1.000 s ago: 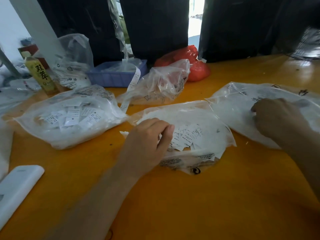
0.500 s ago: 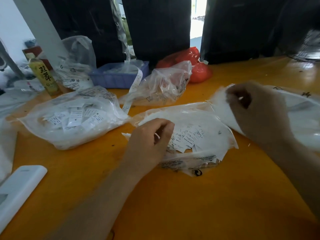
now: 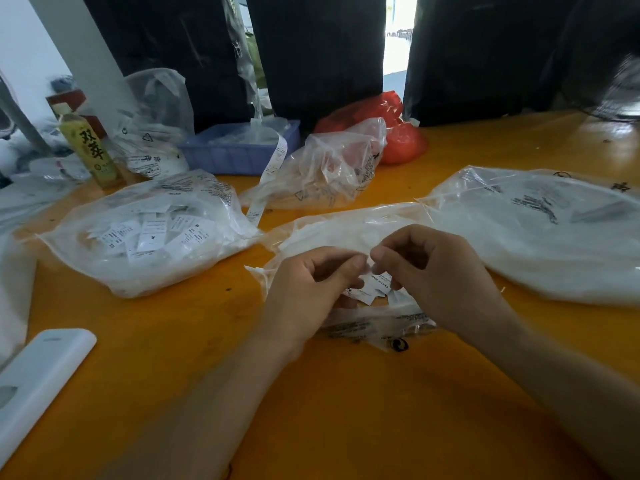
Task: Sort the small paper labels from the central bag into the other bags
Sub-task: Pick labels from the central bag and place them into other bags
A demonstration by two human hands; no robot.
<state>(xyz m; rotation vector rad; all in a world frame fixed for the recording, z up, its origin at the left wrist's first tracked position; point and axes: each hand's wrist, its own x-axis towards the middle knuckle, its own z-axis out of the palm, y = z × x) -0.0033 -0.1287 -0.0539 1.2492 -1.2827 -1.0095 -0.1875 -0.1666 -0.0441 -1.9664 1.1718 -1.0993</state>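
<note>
left hand (image 3: pixel 311 289): fingertips curled, pinching small white paper labels (image 3: pixel 375 287)
right hand (image 3: pixel 433 271): pinching same labels
tip: peel one off over clear central plastic bag (image 3: pixel 329 233)

Near table edge: bare orange table (image 3: pixel 346 410), open run between both forearms. Left hand (image 3: pixel 304 292) and right hand (image 3: pixel 436 275) meet over central bag (image 3: pixel 346 230), blocking it. Left bag (image 3: pixel 149 233) and right bag (image 3: pixel 540 233) flank it closely, narrow gaps between. Crumpled bag (image 3: pixel 325 168), blue tray (image 3: pixel 242 150), bottle (image 3: pixel 91 150) crowd far side. White device (image 3: pixel 38 382) lies near left corner.
</note>
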